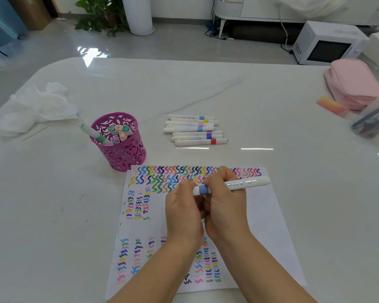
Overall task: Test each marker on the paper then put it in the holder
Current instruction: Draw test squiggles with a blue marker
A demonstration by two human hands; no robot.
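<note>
Glossy white marble-look table (271,95) beneath everything. At 6 o'clock, gripping the left end of a white marker with a blue band (239,184): left hand (184,213), fingers curled. Wrapped round the barrel just beside it: right hand (224,206), marker's tail pointing to 3 o'clock. Underneath, a white paper sheet (267,226) covered in coloured squiggles. At 10 o'clock from the hands, a magenta perforated holder (127,154) with several markers inside. At 12 o'clock, a row of loose white markers (195,130). Farther out at 10 o'clock, crumpled white tissue (35,106); at 2 o'clock, a pink pouch (352,82).

bright, glare on table (228,88), edges warped
</note>
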